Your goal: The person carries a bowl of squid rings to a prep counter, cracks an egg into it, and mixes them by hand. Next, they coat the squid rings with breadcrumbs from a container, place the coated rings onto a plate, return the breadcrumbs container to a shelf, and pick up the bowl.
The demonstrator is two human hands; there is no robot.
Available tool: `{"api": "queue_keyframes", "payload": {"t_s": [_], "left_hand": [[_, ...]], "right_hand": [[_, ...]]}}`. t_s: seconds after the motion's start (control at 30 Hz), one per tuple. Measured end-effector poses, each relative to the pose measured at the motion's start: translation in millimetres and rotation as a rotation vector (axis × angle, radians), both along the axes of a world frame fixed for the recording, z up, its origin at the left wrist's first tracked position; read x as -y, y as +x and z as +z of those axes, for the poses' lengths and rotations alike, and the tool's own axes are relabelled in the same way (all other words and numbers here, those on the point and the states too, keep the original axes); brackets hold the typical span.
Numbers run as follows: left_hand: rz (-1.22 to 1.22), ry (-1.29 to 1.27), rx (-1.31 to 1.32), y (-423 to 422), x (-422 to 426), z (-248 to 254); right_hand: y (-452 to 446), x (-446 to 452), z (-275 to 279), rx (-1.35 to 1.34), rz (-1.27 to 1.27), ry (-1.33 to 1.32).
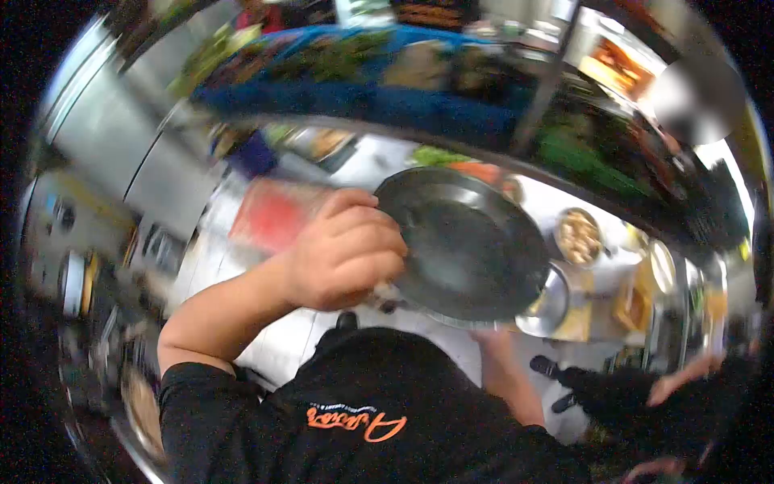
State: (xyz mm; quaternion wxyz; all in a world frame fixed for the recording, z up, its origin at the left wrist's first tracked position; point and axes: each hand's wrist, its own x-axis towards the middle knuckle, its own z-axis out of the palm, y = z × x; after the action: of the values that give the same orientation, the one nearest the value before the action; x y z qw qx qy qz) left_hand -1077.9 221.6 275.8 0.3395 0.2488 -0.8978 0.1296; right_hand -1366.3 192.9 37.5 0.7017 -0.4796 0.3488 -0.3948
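Observation:
My left hand (347,254) is closed at the near-left edge of a dark, round frying pan (463,246), fingers wrapped where its handle would be. The pan is raised in front of my body and tilted, with its inside facing me. No food can be made out in it. Of my right arm, the forearm shows below the pan, and my right hand (490,339) is mostly hidden behind the rim. Its fingers do not show. Partly covered by the pan, a metal bowl (555,305) sits on the counter at the right.
A red, blurred item (278,214) lies left on the counter. A bowl of pale pieces (579,236) and a yellowish container (633,306) stand to the right. Overhead runs a blue shelf (347,101) with greens. Another person's arm (685,379) shows at the lower right.

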Motion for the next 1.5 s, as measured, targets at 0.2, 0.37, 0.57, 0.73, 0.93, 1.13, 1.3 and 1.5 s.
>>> {"api": "queue_keyframes", "payload": {"t_s": [0.2, 0.37, 0.57, 0.73, 0.93, 1.13, 1.3, 1.5], "left_hand": [[1.181, 0.699, -0.605, 167.0, -106.5, -49.7], [1.691, 0.486, -0.605, 268.8, -191.5, -123.1], [1.708, 0.465, -0.608, 325.2, -244.4, -190.4], [1.729, 0.332, -1.242, 381.5, -255.8, -247.6], [1.560, 0.314, -1.127, 403.1, -242.5, -245.0], [1.168, 0.301, -0.481, 410.6, -176.6, -238.9], [0.838, 0.302, -0.156, 395.5, -109.1, -275.4], [0.926, 0.576, 0.140, 378.8, -73.7, -305.4]], "right_hand": [[60.3, 34.8, -33.3, -0.563, 0.274, -0.113], [154.4, 48.4, 16.3, -1.407, 0.320, -0.569], [148.1, 78.3, -132.9, -1.632, 0.155, -1.250], [142.3, 118.2, -154.3, -1.725, 0.098, -1.366], [183.2, 114.7, -111.9, -1.758, 0.099, -1.085], [161.0, 110.2, -63.6, -1.743, 0.095, -0.880], [136.8, 104.6, -14.6, -1.713, 0.151, -0.460], [192.5, 64.3, -80.4, -1.455, -0.167, -0.584]]}}
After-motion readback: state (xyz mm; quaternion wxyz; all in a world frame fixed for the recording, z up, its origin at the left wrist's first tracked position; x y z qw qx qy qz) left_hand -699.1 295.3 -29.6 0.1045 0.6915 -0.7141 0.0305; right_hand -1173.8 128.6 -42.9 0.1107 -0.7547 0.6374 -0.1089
